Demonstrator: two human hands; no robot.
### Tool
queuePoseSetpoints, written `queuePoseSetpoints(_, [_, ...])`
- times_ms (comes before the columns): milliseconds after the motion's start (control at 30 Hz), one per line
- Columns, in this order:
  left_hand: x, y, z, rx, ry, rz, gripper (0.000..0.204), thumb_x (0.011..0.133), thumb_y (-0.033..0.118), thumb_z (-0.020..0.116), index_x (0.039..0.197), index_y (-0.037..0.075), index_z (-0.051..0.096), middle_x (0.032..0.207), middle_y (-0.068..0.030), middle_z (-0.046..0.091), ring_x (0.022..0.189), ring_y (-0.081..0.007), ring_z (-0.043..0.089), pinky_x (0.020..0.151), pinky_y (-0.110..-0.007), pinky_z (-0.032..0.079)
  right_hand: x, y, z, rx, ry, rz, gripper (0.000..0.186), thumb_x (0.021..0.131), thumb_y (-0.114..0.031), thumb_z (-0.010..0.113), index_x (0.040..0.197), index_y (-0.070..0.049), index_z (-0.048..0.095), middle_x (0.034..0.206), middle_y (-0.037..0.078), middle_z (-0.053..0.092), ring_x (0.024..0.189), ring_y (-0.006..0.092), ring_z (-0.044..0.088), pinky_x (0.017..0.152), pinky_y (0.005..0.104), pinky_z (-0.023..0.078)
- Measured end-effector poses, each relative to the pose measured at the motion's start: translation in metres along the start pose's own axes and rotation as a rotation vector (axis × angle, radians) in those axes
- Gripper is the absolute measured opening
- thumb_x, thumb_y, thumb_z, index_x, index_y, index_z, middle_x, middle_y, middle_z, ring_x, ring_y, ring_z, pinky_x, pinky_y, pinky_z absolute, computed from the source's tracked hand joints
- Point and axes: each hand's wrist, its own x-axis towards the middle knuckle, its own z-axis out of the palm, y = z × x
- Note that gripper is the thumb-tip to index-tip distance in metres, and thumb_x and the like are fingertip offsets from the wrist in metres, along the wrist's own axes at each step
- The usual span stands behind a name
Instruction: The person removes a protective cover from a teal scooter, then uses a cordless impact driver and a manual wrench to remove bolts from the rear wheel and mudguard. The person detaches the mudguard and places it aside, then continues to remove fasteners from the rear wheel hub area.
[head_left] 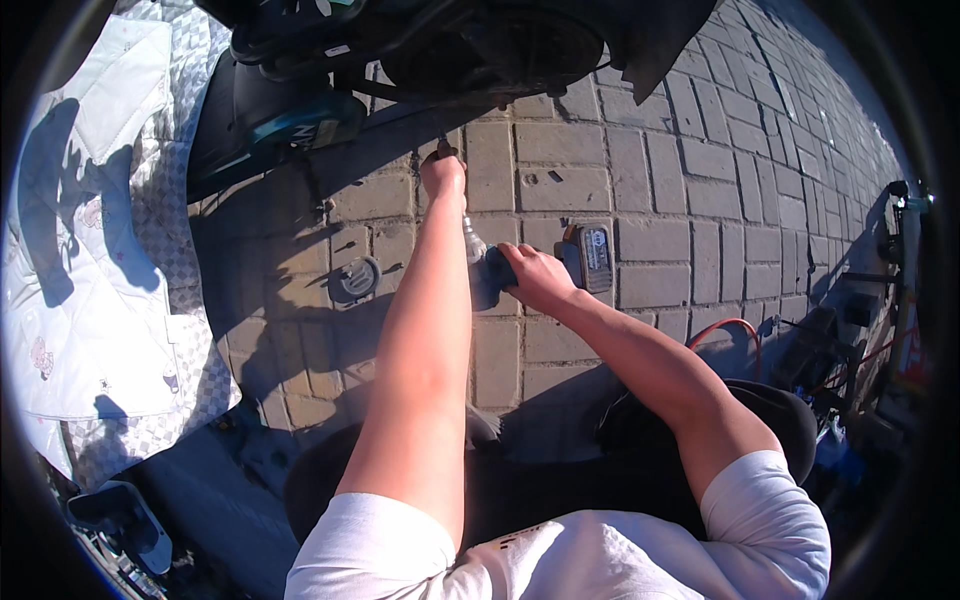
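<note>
My left hand stretches forward, closed around a small dark object whose shape I cannot make out, below the vehicle's dark body. My right hand grips a dark teal power tool with a silver nose reaching toward the left wrist and partly hidden by that arm. Just right of the tool lies a grey rectangular block, apparently a battery, on the paving. Left of my left forearm is a round grey metal piece.
The dark two-wheeled vehicle overhangs the paving ahead. A white quilted cover lies at the left, a grey container below it. A red hose and assorted dark gear occupy the right side.
</note>
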Motion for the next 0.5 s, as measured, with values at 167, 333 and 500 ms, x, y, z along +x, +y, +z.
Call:
queuePoseSetpoints(167, [-0.004, -0.009, 0.007, 0.101, -0.077, 0.016, 0.043, 0.096, 0.033, 0.047, 0.07, 0.0, 0.055, 0.058, -0.0061, 0.055, 0.051, -0.0178, 0.049, 0.05, -0.037, 0.036, -0.006, 0.005, 0.005, 0.001, -0.015, 0.05, 0.062, 0.07, -0.018, 0.072, 0.125, -0.009, 0.044, 0.103, 0.018, 0.059, 0.095, 0.0365, 0.061, 0.08, 0.0427, 0.05])
queuePoseSetpoints(333, [-0.028, -0.023, 0.023, -0.128, -0.376, -0.012, 0.031, 0.098, 0.035, 0.048, 0.092, 0.005, 0.057, 0.059, 0.0016, 0.044, 0.039, -0.0073, 0.036, 0.035, -0.024, 0.029, -0.029, 0.019, 0.014, 0.006, 0.06, 0.078, 0.061, 0.069, -0.015, 0.073, 0.122, -0.007, 0.045, 0.102, 0.017, 0.059, 0.098, 0.0345, 0.06, 0.083, 0.0408, 0.05])
queuePoseSetpoints(500, [-0.042, -0.031, 0.032, -0.128, -0.375, -0.109, 0.034, 0.098, 0.037, 0.046, 0.089, 0.006, 0.056, 0.056, 0.0013, 0.045, 0.037, -0.0083, 0.04, 0.032, -0.025, 0.028, -0.047, 0.032, 0.012, 0.029, 0.038, 0.075, 0.063, 0.067, -0.016, 0.074, 0.122, -0.006, 0.044, 0.102, 0.017, 0.059, 0.099, 0.0341, 0.06, 0.084, 0.0408, 0.05])
